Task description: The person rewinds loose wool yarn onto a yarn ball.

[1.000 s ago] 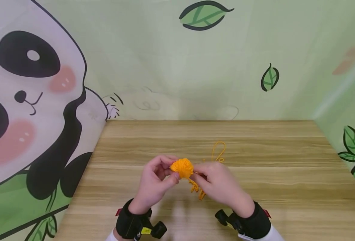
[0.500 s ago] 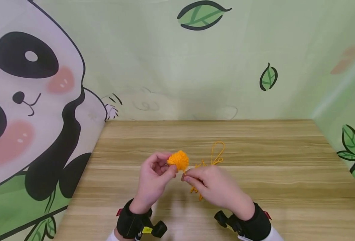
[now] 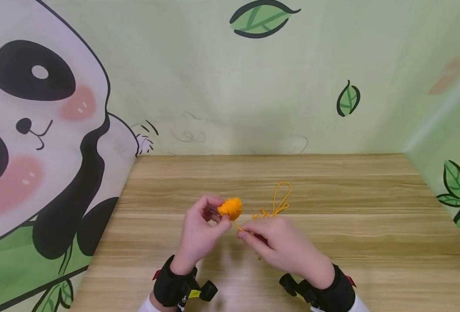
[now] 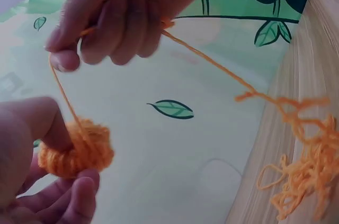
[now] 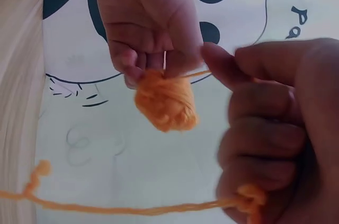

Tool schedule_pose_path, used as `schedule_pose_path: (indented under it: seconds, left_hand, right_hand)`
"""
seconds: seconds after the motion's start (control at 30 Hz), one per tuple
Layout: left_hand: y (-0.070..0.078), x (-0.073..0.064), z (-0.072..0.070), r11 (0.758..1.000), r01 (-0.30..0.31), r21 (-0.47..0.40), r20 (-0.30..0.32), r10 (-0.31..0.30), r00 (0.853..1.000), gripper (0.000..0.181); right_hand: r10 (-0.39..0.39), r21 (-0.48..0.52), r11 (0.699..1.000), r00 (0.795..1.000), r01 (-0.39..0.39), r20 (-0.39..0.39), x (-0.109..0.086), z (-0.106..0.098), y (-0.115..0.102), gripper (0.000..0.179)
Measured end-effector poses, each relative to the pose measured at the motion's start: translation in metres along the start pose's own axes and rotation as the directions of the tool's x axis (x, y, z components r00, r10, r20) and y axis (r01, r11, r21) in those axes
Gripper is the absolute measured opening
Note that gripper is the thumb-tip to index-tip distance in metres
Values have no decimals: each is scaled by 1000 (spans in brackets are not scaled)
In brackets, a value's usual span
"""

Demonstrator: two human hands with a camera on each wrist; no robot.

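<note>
With the thumb and fingers (image 4: 85,195) of my left hand (image 3: 199,229) I am pinching a small orange yarn ball (image 3: 231,209), the gap between them opening only as wide as the ball itself. The thumb is pressing on one side and the fingertips are bearing on the other, so the ball is being held up above the worktop (image 3: 343,186). With my right hand (image 3: 288,245) I am pinching a thin strand (image 4: 64,94) between thumb and forefinger, tips together, while the other fingers are curling in toward the palm. That strand is running short and straight from the ball to my right fingertips, just beside the left hand. From the lower side of my right hand a kinked length of yarn (image 4: 209,62) is trailing away to a loose orange tangle (image 4: 312,152), which is lying on the wood-grained worktop. In the head view my right hand is hiding most of that tangle; a long narrow loop (image 3: 282,195) is showing beyond my knuckles. Black wristbands (image 3: 335,290) are circling both wrists, with white sleeves (image 3: 360,304) showing below. Behind the worktop a pale green backdrop (image 3: 202,65) is standing, bearing a large panda (image 3: 63,134) on the left and outlined leaves (image 3: 262,19).
</note>
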State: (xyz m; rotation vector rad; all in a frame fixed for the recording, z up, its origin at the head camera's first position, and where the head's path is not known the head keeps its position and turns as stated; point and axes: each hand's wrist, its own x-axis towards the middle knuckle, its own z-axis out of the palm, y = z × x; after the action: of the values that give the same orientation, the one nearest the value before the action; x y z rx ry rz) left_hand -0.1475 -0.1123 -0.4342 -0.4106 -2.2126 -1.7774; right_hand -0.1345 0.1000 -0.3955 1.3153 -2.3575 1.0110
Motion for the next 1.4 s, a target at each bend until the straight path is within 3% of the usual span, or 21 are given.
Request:
schedule_pose_path:
  seconds: [0.13, 0.27, 0.43, 0.63, 0.8, 0.93, 1.13, 1.2, 1.27, 1.4]
  left_hand:
    - [2, -2, 0, 999, -33, 27, 117, 29, 993, 32]
    - [6, -4, 1, 998, -62, -25, 255, 66, 965, 32]
    - [12, -6, 0, 986, -84, -141, 344, 128, 930, 29]
    - [17, -8, -4, 965, -54, -258, 365, 149, 919, 25]
    - [17, -8, -6, 955, -28, -296, 343, 134, 930, 21]
    - [17, -9, -8, 939, 0, -344, 302, 111, 947, 18]
    - [17, -8, -4, 843, 111, -526, 206, 0, 979, 16]
    - [16, -7, -2, 826, 128, -550, 154, -50, 987, 16]
    - [15, -6, 0, 826, 134, -547, 89, -102, 991, 16]
    - [11, -3, 3, 846, 125, -519, -22, -160, 987, 18]
  right_hand:
    - [26, -10, 1000, 988, -28, -149, -1, -6, 3, 8]
    - [55, -55, 996, 968, -70, -245, -2, -9, 7, 9]
    - [119, -63, 988, 961, -138, -250, -2, -9, 11, 10]
    - [209, -27, 976, 964, -216, -162, -2, -5, 16, 14]
    - [228, -13, 973, 967, -231, -111, -1, 0, 19, 16]
    - [248, -31, 967, 966, -251, -79, -2, 0, 20, 17]
    - [306, -58, 951, 950, -303, 60, 1, 2, 18, 12]
    - [317, -48, 948, 941, -313, 122, 1, 4, 16, 12]
    - [306, -47, 952, 937, -303, 171, 1, 7, 14, 14]
    - [226, -85, 974, 949, -212, 221, 0, 12, 11, 18]
